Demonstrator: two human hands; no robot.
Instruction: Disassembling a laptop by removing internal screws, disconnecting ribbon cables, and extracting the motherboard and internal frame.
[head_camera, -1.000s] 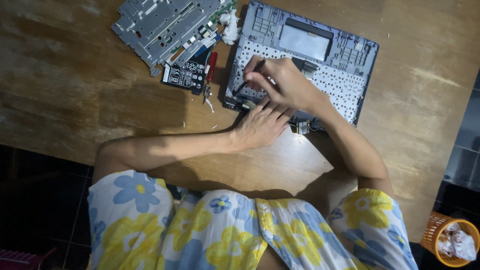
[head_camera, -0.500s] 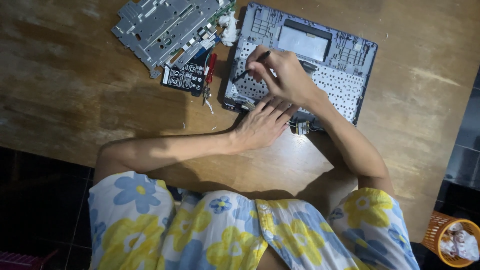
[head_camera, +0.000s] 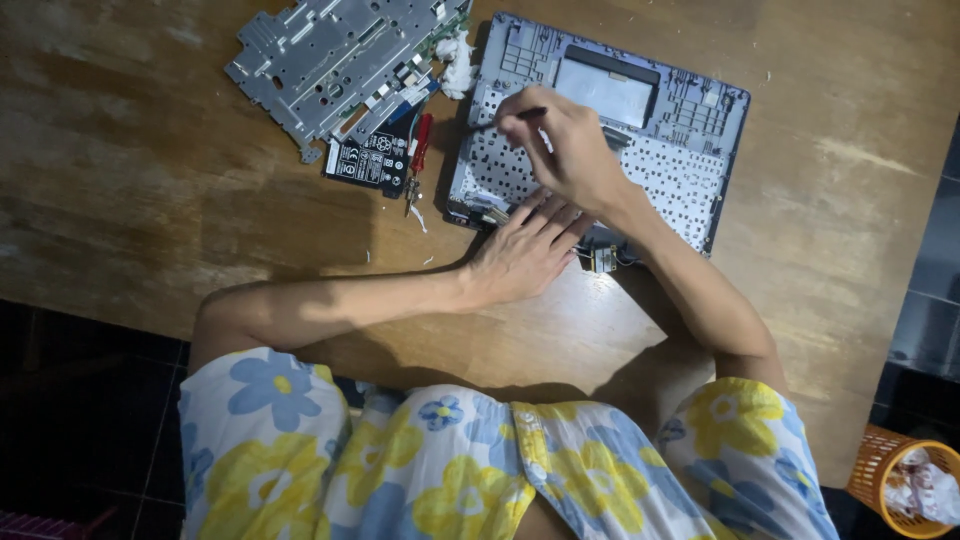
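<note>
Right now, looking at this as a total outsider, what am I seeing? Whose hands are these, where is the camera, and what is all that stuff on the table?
There is no machine here: a person works with two bare hands, and the camera sits on that person's head, looking straight down. The flowered cloth at the bottom is their clothing.

On the wooden table lies an opened laptop shell, its inner side up, with the perforated back of the keyboard showing. The left hand rests flat on the shell's near edge. The right hand pinches a thin dark tool, perhaps a small screwdriver, its tip over the shell.

To the left lie a grey metal frame plate, a black labelled part and a red-handled screwdriver. An orange basket with crumpled paper stands on the floor, lower right.
</note>
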